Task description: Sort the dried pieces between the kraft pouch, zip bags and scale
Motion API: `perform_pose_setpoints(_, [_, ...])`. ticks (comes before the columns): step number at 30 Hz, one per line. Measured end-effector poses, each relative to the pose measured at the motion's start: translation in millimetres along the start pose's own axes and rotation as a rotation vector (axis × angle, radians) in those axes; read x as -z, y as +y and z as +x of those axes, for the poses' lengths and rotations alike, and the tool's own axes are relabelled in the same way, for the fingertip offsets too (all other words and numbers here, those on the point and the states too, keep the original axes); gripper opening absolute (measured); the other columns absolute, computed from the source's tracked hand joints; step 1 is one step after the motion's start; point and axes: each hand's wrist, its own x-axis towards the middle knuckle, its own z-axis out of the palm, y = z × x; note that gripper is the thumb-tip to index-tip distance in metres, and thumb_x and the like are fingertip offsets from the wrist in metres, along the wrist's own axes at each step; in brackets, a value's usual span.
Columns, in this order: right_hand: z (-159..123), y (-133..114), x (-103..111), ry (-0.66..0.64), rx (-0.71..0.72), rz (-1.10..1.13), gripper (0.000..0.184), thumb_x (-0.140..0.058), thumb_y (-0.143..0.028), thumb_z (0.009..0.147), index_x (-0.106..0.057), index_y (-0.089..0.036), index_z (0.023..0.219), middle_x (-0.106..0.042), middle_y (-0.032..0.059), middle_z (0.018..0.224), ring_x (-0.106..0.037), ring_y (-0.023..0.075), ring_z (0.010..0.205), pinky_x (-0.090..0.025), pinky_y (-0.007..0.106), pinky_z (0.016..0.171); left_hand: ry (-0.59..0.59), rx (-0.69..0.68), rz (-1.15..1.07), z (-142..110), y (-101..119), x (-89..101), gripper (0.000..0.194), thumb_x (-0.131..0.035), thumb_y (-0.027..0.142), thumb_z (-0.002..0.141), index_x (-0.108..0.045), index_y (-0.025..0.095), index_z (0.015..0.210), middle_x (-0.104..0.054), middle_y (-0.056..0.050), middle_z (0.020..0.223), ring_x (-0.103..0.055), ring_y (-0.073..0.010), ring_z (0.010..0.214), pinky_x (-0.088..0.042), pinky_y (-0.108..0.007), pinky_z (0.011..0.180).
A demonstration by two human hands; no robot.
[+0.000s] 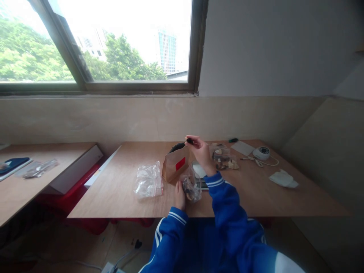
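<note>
My right hand (198, 148) is raised beside the open top of a brown paper bag (171, 167) that bears a red label. Pinched in its fingers is a small black piece (190, 140), too small to name. Lower down, my left hand (179, 195) closes on a clear plastic bag (193, 191) with dark and brownish bits inside. An emptied-looking clear zip bag (148, 180) lies flat to the left of the paper bag. Partly hidden behind my right wrist are a white object (199, 169) and a dark flat one (203, 184).
Small bags of parts (226, 162) lie to the right, near a white dome camera (261, 152) with its cable. Beyond them are a white sheet (242, 148), a dark green-handled tool (233, 140) and a crumpled white packet (283, 179). A second table (71, 155) stands left, across a gap.
</note>
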Motion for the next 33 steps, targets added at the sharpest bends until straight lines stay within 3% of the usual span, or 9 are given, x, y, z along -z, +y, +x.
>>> perform_pose_setpoints(6, [2, 29, -25, -0.119, 0.189, -0.236, 0.024, -0.062, -0.034, 0.082, -0.065, -0.023, 0.103, -0.068, 0.0049, 0.101, -0.063, 0.0191, 0.095, -0.051, 0.032, 0.086, 0.028, 0.039, 0.084, 7, -15, 2.3, 0.034, -0.044, 0.033, 0.09, -0.058, 0.016, 0.116, -0.054, -0.01, 0.133, -0.042, -0.02, 0.13, -0.028, -0.033, 0.112])
perform_pose_setpoints(15, [-7, 25, -18, -0.209, 0.276, -0.329, 0.022, -0.051, -0.026, 0.088, -0.058, -0.021, 0.108, -0.064, 0.0069, 0.107, -0.06, 0.0192, 0.101, -0.048, 0.034, 0.091, 0.004, 0.014, 0.078, 7, -10, 0.8, 0.033, -0.041, 0.033, 0.091, -0.06, 0.015, 0.112, -0.059, -0.011, 0.127, -0.048, -0.0194, 0.124, -0.033, -0.032, 0.109])
perform_pose_setpoints(25, [-15, 23, -16, -0.196, 0.217, -0.259, 0.023, -0.048, -0.027, 0.088, -0.049, -0.022, 0.11, -0.062, 0.0078, 0.108, -0.06, 0.0192, 0.101, -0.047, 0.034, 0.091, -0.023, -0.007, 0.021, 1, 1, -1.0, 0.028, -0.04, 0.028, 0.091, -0.063, 0.015, 0.102, -0.067, -0.01, 0.111, -0.058, -0.0194, 0.112, -0.041, -0.032, 0.102])
perform_pose_setpoints(33, [-15, 29, -14, -0.204, 0.171, -0.119, 0.017, -0.041, -0.03, 0.091, -0.05, -0.022, 0.104, -0.063, 0.0076, 0.107, -0.06, 0.0185, 0.102, -0.046, 0.035, 0.092, 0.012, 0.015, 0.06, 3, -5, 0.3, 0.03, -0.041, 0.03, 0.091, -0.061, 0.016, 0.107, -0.063, -0.01, 0.12, -0.052, -0.0203, 0.121, -0.035, -0.035, 0.108])
